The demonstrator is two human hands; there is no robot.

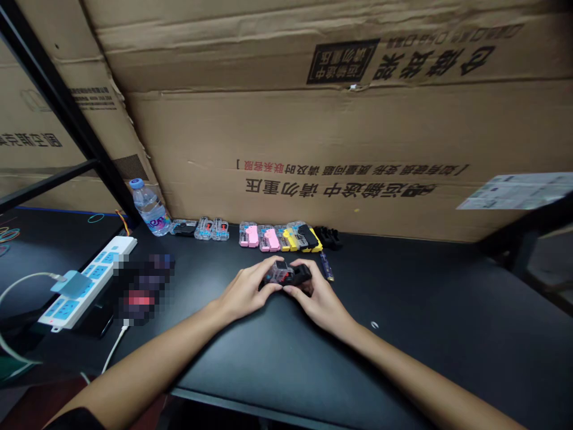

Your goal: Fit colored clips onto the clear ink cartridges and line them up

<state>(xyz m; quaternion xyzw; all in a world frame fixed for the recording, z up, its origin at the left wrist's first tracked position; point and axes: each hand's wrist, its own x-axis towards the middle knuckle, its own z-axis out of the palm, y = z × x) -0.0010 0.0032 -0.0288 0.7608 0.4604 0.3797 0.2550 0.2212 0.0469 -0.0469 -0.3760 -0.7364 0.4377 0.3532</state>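
The left hand (244, 292) and the right hand (320, 297) are together, and their fingers close from two sides on a small clear case (274, 275). A black part (299, 275) sits at the right end of this case, under the right fingers. The case is in the middle of the desk, between the two hands, and I cannot tell if it touches the black desk (425, 322) below it.

Just beside the right hand lies a thin blue rod (327, 266), slightly tilted on the desk. Behind the hands, a row of small cases (264, 237) stands along the foot of a big cardboard box (313, 125), which has printed Chinese words. Some cases in this row have pink parts, some have yellow parts and some have black parts. A small black piece (328, 237) lies at the right end of the row.

At the left end, near the row, stands a plastic water bottle (151, 207) with a blue cap. Further to the left and nearer to the person lies a white power strip (87, 280) with a plug in it. Beside the strip, a pixelated patch (143, 289) hides what is there.
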